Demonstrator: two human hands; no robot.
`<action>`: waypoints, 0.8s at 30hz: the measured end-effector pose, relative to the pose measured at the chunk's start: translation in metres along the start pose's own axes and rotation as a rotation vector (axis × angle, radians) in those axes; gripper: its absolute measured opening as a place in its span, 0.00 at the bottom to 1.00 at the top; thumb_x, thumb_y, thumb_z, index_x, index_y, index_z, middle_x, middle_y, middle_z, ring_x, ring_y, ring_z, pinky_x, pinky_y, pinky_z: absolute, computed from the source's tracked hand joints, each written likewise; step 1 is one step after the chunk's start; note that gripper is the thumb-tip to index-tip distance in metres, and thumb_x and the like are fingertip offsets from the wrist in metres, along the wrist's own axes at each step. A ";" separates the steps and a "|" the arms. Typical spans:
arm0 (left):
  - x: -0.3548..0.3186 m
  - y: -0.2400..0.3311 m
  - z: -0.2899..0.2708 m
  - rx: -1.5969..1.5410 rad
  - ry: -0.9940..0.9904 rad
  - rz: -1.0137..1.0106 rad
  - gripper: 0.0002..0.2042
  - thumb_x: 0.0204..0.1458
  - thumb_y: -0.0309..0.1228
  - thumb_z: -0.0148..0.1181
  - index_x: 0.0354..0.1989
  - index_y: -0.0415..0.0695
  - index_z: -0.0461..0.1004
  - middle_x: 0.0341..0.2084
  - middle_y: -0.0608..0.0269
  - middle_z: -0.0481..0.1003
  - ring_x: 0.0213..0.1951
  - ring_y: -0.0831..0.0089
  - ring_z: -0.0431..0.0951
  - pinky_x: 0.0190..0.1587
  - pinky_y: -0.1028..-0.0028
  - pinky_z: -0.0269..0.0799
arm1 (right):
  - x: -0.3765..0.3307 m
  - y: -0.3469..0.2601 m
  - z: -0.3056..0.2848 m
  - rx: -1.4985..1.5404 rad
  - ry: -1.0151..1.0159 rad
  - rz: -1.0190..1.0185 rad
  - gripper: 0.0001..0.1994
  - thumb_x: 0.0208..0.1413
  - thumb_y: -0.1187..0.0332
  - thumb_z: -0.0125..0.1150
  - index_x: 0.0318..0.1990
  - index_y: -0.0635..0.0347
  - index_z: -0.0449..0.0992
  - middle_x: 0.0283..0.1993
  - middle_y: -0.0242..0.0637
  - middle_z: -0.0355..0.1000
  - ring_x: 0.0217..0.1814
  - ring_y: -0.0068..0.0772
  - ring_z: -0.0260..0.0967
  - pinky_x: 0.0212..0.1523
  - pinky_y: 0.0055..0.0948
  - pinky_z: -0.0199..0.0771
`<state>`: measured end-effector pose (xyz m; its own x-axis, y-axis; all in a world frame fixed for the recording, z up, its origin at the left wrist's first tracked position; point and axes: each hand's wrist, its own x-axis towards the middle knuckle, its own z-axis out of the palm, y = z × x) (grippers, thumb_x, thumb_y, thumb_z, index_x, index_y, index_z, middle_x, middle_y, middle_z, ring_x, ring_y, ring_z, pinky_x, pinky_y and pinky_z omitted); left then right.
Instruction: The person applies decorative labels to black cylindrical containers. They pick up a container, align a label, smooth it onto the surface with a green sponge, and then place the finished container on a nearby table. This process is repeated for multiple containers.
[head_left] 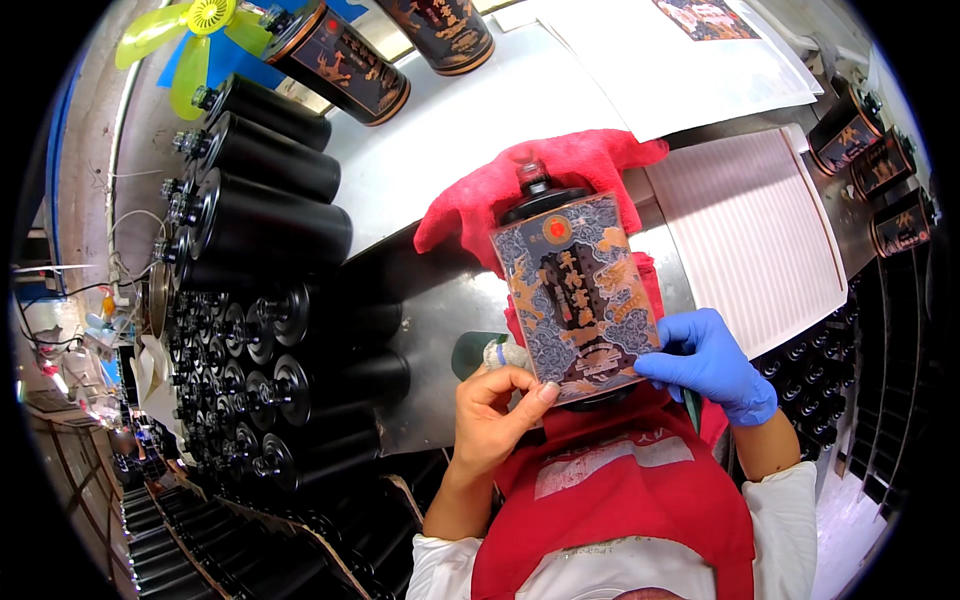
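A black glass bottle (534, 190) lies on a red cloth (470, 205), its neck pointing away from me. Over its body is a dark rectangular label sheet (577, 300) with gold and grey-blue patterns, which hides most of the bottle. My bare left hand (497, 410) pinches the sheet's near left corner between thumb and finger. At the near right corner, my right hand (712, 368), in a blue glove, is closed on the sheet's edge. A small whitish wrapped thing (506, 353) and a dark green flat piece (470, 355) show beside my left fingers.
Plain black bottles (270, 215) crowd the left side. Decorated bottles (340, 65) stand at the far left, others (880, 165) at the far right. A striped white sheet stack (750, 235) lies right of the cloth, with white paper (640, 65) beyond. A green fan (208, 18) is at the far left.
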<state>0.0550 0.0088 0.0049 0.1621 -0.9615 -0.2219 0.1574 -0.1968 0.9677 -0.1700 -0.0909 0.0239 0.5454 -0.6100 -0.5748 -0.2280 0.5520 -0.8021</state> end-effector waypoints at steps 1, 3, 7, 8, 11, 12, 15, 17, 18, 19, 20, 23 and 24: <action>0.000 -0.001 0.000 -0.001 0.005 0.005 0.05 0.46 0.19 0.62 0.22 0.35 0.73 0.19 0.69 0.72 0.22 0.86 0.67 0.26 0.84 0.59 | 0.000 0.000 0.000 0.005 -0.005 -0.002 0.09 0.51 0.67 0.65 0.24 0.62 0.75 0.18 0.27 0.68 0.18 0.12 0.62 0.18 0.14 0.60; -0.001 0.001 0.001 0.001 0.006 0.018 0.05 0.46 0.19 0.62 0.22 0.35 0.73 0.19 0.69 0.72 0.22 0.86 0.67 0.26 0.84 0.59 | -0.001 -0.001 0.000 0.015 -0.016 -0.007 0.09 0.51 0.67 0.65 0.24 0.62 0.75 0.18 0.27 0.68 0.19 0.12 0.62 0.18 0.14 0.60; -0.001 0.000 0.000 0.022 0.010 0.017 0.05 0.46 0.19 0.62 0.21 0.35 0.73 0.19 0.69 0.72 0.22 0.85 0.67 0.26 0.84 0.59 | -0.002 0.000 0.000 0.014 -0.028 -0.020 0.09 0.50 0.68 0.65 0.24 0.62 0.75 0.19 0.27 0.68 0.19 0.11 0.62 0.18 0.14 0.60; -0.001 0.000 0.001 0.019 0.010 0.021 0.05 0.46 0.19 0.62 0.21 0.35 0.73 0.19 0.69 0.72 0.22 0.86 0.67 0.26 0.84 0.59 | -0.001 0.002 -0.001 0.017 -0.034 -0.026 0.09 0.50 0.68 0.65 0.24 0.62 0.75 0.19 0.27 0.69 0.19 0.12 0.62 0.18 0.14 0.60; -0.001 0.001 0.002 0.026 0.010 0.021 0.05 0.46 0.18 0.62 0.21 0.35 0.73 0.18 0.70 0.72 0.21 0.86 0.66 0.25 0.85 0.59 | 0.000 0.006 -0.003 0.015 -0.034 -0.023 0.08 0.50 0.69 0.65 0.25 0.63 0.75 0.19 0.27 0.69 0.19 0.12 0.62 0.18 0.15 0.60; 0.000 0.001 0.002 0.038 0.009 0.012 0.05 0.46 0.18 0.61 0.21 0.35 0.73 0.18 0.70 0.72 0.21 0.87 0.66 0.25 0.85 0.58 | 0.001 0.007 -0.003 0.012 -0.032 -0.018 0.08 0.50 0.69 0.65 0.25 0.63 0.75 0.19 0.28 0.69 0.19 0.12 0.62 0.18 0.15 0.60; 0.001 -0.002 -0.001 0.056 -0.022 -0.013 0.06 0.47 0.19 0.63 0.22 0.36 0.73 0.21 0.68 0.71 0.21 0.85 0.67 0.25 0.84 0.59 | 0.005 0.006 -0.001 -0.005 0.001 0.003 0.09 0.50 0.69 0.66 0.25 0.63 0.74 0.19 0.28 0.69 0.19 0.12 0.63 0.18 0.15 0.61; 0.002 -0.003 -0.001 0.058 -0.026 -0.029 0.05 0.47 0.19 0.63 0.22 0.36 0.73 0.21 0.68 0.71 0.22 0.85 0.67 0.25 0.84 0.59 | 0.008 0.010 -0.002 0.002 -0.008 0.003 0.09 0.50 0.69 0.66 0.24 0.63 0.74 0.19 0.28 0.69 0.18 0.12 0.63 0.17 0.15 0.61; 0.003 -0.004 -0.001 0.059 -0.014 -0.038 0.05 0.46 0.19 0.62 0.22 0.35 0.73 0.20 0.69 0.72 0.22 0.86 0.67 0.25 0.85 0.59 | 0.009 0.012 -0.003 0.006 -0.013 0.002 0.09 0.50 0.69 0.66 0.24 0.63 0.73 0.19 0.28 0.69 0.18 0.12 0.63 0.17 0.15 0.61; 0.003 -0.004 0.000 0.061 -0.001 -0.046 0.04 0.46 0.18 0.62 0.22 0.35 0.73 0.18 0.70 0.72 0.22 0.87 0.68 0.25 0.86 0.59 | 0.009 0.012 -0.003 0.007 -0.014 0.003 0.10 0.50 0.69 0.66 0.24 0.63 0.73 0.19 0.28 0.69 0.18 0.12 0.63 0.17 0.15 0.61; 0.004 -0.005 0.000 0.069 0.002 -0.034 0.04 0.45 0.18 0.62 0.22 0.35 0.73 0.19 0.70 0.72 0.22 0.87 0.68 0.25 0.86 0.59 | 0.009 0.012 -0.003 0.009 -0.014 0.004 0.10 0.49 0.69 0.66 0.23 0.63 0.73 0.19 0.28 0.69 0.18 0.12 0.63 0.17 0.15 0.60; 0.005 -0.009 -0.001 0.081 0.008 -0.008 0.04 0.45 0.18 0.62 0.22 0.35 0.73 0.20 0.69 0.73 0.23 0.86 0.68 0.26 0.85 0.60 | 0.010 0.015 -0.004 0.003 -0.030 -0.013 0.10 0.49 0.69 0.66 0.23 0.62 0.73 0.19 0.28 0.69 0.18 0.12 0.63 0.17 0.15 0.60; 0.005 -0.009 -0.001 0.078 0.008 -0.005 0.04 0.45 0.18 0.62 0.22 0.35 0.73 0.20 0.69 0.73 0.23 0.86 0.68 0.26 0.85 0.60 | 0.010 0.016 -0.005 -0.001 -0.038 -0.021 0.10 0.49 0.69 0.66 0.23 0.62 0.73 0.19 0.28 0.69 0.18 0.12 0.63 0.17 0.15 0.60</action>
<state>0.0557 0.0064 -0.0052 0.1694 -0.9589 -0.2276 0.0822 -0.2164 0.9728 -0.1721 -0.0911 0.0043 0.5801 -0.5998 -0.5511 -0.2167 0.5385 -0.8143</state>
